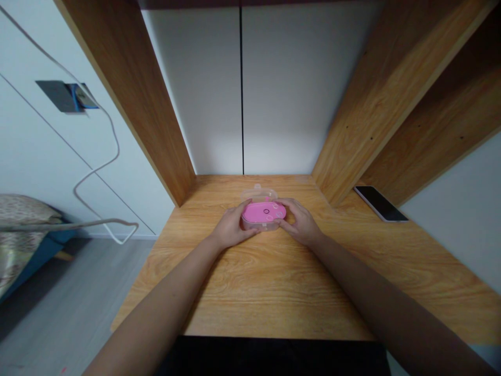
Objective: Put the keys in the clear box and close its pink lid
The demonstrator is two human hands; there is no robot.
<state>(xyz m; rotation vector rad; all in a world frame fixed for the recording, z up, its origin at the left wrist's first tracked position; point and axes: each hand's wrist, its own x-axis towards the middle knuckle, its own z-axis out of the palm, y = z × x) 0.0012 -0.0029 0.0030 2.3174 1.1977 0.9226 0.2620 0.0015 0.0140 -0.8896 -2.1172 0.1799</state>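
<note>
My left hand [231, 227] and my right hand [300, 223] both hold a clear box [259, 194], one at each end, with the fingers curled around it and over its pink top [263, 212]. From up here I can't quite tell whether the pink is a lid or something just under clear plastic. The box sits on the wooden desk [250, 284], near the middle and toward the back, with my forearms reaching in from the front edge. A phone [380, 203] lies screen up at the right, well apart from my right hand, beside a wooden side panel [376, 99]. Off the desk to the left, a white cable [97, 172] runs down from a wall plate [66, 96] and loops in the air. Below it, patterned bedding [23, 230] lies on a blue bed frame [31, 261].
</note>
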